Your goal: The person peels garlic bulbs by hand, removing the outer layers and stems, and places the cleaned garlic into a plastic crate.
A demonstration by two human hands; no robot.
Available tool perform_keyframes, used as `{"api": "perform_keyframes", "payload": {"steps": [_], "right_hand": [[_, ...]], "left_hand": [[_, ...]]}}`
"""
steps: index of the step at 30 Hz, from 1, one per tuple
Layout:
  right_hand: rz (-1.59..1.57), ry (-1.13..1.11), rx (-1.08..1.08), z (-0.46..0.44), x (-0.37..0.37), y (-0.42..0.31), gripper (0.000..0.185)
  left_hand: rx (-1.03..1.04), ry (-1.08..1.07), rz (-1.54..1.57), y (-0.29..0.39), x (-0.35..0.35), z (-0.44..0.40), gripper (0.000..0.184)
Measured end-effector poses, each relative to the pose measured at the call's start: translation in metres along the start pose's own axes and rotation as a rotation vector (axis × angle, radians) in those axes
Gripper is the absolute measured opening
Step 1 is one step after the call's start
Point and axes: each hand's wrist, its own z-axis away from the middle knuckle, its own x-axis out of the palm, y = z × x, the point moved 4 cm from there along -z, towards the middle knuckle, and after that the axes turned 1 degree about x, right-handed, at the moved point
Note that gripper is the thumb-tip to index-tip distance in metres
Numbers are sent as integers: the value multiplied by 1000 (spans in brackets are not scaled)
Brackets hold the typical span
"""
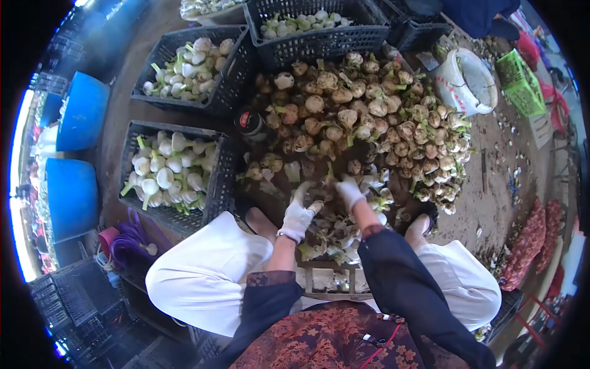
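Observation:
My left hand (297, 220), in a white glove, is over the husks in front of me, its fingers curled round a small bulb (316, 206). To its right my right hand (350, 192), also gloved, reaches toward the near edge of the pile; its fingertips are blurred, and what they hold, if anything, cannot be made out. Beyond both hands lies a large heap of unpeeled, soil-stained garlic bulbs (344, 115). Peeled leaves and husks (338, 237) are scattered below and between the hands.
Black crates of cleaned white bulbs stand at left (224, 178), upper left (236, 77) and the back (319, 49). A dark can (251, 125) is beside the heap. A white bucket (455, 92) and green basket (520, 83) are at upper right, blue tubs (72, 200) far left.

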Motion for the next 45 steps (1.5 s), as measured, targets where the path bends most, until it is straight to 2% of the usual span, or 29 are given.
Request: {"api": "perform_keyframes", "payload": {"steps": [2, 3, 4, 6, 7, 10, 12, 14, 18, 19, 22, 24, 25, 26, 27, 28, 30, 31, 34, 35, 36, 37, 38, 40, 41, 42, 43, 44, 45], "right_hand": [[-252, 26, 35, 37, 10, 22, 44], [-503, -51, 51, 59, 12, 14, 43], [-759, -123, 58, 79, 11, -2, 43], [-709, -147, 92, 106, -15, -43, 39], [-437, -104, -125, 104, -27, -54, 32], [-175, -62, -234, 111, -36, -86, 27], [-237, -102, -163, 114, -39, -87, 25], [-340, -184, -204, 124, -39, -91, 26], [-171, -164, -354, 137, -51, -91, 29], [-164, -172, -226, 139, -50, -88, 29], [-303, -247, -205, 158, -55, -101, 29], [-355, -210, -281, 161, -54, -88, 27], [-401, -223, -215, 175, -57, -99, 24], [-447, -236, -148, 183, -58, -104, 21], [-311, -196, -286, 188, -60, -111, 17], [-314, -193, -286, 193, -62, -115, 17], [355, -74, -432, 210, -65, -126, 19], [353, -70, -427, 213, -63, -121, 19], [-258, 16, -506, 207, -63, -102, 25], [-258, -12, -373, 200, -62, -86, 26], [-261, -8, -371, 198, -60, -83, 26], [-556, 25, -193, 194, -57, -73, 26], [-849, 54, -10, 189, -51, -65, 25], [-963, 107, 8, 183, -45, -64, 23], [-921, 27, 0, 186, -47, -63, 22], [-876, -50, -12, 190, -49, -67, 21], [-918, -73, 4, 196, -51, -70, 19], [-885, -312, -58, 189, -46, -48, 20], [-931, -307, -30, 195, -44, -48, 20]], "left_hand": [[125, 3, -408, -7, 7, 2, 70], [62, -120, -1, -27, 15, -1, 81], [83, -34, 113, 1, 22, 8, 77], [151, -64, 135, 12, 15, 9, 72], [226, -50, 106, 33, 21, 17, 64], [441, -40, -86, 58, 35, 25, 64], [427, -49, -46, 63, 37, 33, 64], [227, -151, 288, 57, 37, 38, 63], [309, -178, 186, 57, 39, 43, 65], [307, -187, 183, 58, 42, 46, 65], [284, -219, 279, 60, 46, 51, 80], [128, -248, 441, 54, 45, 53, 69], [42, -220, 369, 53, 45, 53, 55], [41, -222, 368, 51, 44, 53, 55], [-175, -340, 692, 45, 47, 54, 51], [-398, -454, 1013, 41, 53, 58, 48], [-473, -365, 947, 39, 58, 58, 51], [-498, -324, 912, 43, 59, 62, 51], [-542, -374, 906, 44, 64, 59, 54], [-538, -341, 827, 41, 64, 56, 56], [-531, -308, 747, 37, 62, 54, 58], [-341, -458, 660, 43, 59, 57, 56], [-339, -459, 654, 39, 64, 60, 56], [585, 22, -121, 65, 58, 67, 52], [306, -59, 158, 48, 51, 59, 58], [225, -6, 362, 47, 43, 51, 47], [173, 24, 364, 44, 38, 49, 42], [121, 55, 366, 41, 34, 44, 36], [180, 98, 232, 48, 35, 39, 31]]}}
